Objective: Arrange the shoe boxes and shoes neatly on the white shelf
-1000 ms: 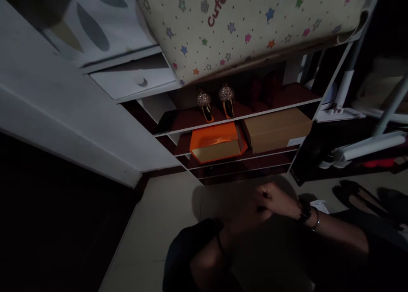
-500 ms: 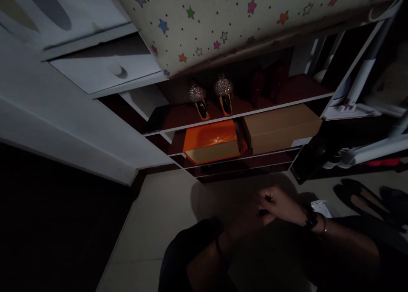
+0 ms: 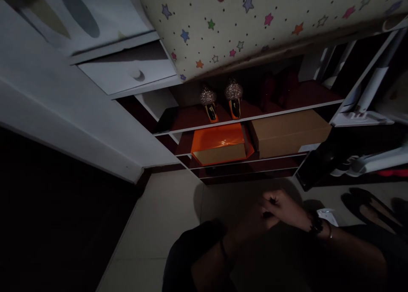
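Observation:
My left hand [image 3: 251,222] and my right hand [image 3: 283,206] meet low in front of me, above the tiled floor [image 3: 159,215]. Their fingers are curled and touch each other; the light is too dim to tell whether anything small lies between them. A dark watch [image 3: 316,225] and a bangle sit on my right wrist. Just beyond the hands stands a low shelf unit [image 3: 248,118]. On its upper board is a pair of glittery heeled shoes [image 3: 234,97]. Below them are an orange box [image 3: 219,145] and a brown cardboard box [image 3: 287,134].
A cream cloth with coloured stars [image 3: 255,24] hangs over the top of the shelf unit. A white drawer front [image 3: 130,73] is at the upper left. Dark flat shoes [image 3: 369,205] and a white scrap of paper [image 3: 328,215] lie on the floor at right.
The view has shifted slightly, so the shelf and boxes sit a little further right. My hands stay pressed together in nearly the same place.

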Demonstrator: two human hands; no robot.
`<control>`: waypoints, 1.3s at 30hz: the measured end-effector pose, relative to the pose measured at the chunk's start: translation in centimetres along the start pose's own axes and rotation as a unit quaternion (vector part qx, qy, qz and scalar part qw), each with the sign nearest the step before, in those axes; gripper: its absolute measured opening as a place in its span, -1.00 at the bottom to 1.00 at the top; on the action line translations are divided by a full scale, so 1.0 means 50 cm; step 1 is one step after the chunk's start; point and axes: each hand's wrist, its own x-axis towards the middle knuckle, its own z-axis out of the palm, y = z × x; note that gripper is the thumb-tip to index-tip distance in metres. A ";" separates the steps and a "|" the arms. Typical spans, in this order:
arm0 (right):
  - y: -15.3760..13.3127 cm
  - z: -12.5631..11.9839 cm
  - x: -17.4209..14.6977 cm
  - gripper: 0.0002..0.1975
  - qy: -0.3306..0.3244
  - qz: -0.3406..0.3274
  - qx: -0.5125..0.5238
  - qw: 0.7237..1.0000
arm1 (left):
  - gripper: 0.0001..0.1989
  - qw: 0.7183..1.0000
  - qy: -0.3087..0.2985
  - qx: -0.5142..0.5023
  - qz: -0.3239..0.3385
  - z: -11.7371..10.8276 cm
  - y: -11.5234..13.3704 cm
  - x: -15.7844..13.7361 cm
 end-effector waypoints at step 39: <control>-0.050 -0.214 0.094 -0.40 0.381 -0.260 -0.364 0.809 | -0.52 0.894 0.262 -0.364 -0.003 -0.067 0.059 0.190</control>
